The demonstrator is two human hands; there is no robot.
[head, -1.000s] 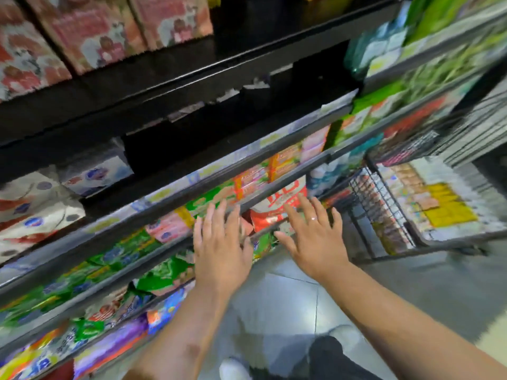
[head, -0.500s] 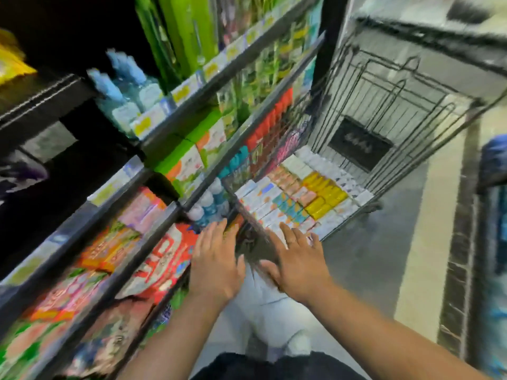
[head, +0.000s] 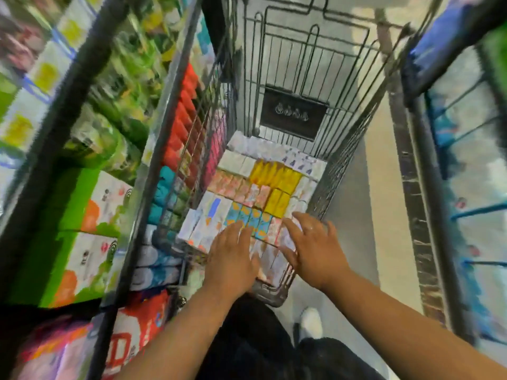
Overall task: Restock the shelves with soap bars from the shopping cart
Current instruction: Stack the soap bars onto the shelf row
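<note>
the soap bars (head: 263, 185) lie packed flat in rows on the floor of the shopping cart (head: 290, 67), directly under and just ahead of both hands, their long axes running away from the person. the left hand (head: 233, 259) and right hand (head: 312, 250) hover equally near, fingers spread wide, holding nothing; contact is unclear.

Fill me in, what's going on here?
A person is restocking from a wire shopping cart parked beside store shelves. Both the left hand and the right hand are open, reaching down over the packed soap boxes at the cart's near end. Neither hand holds anything yet.
</note>
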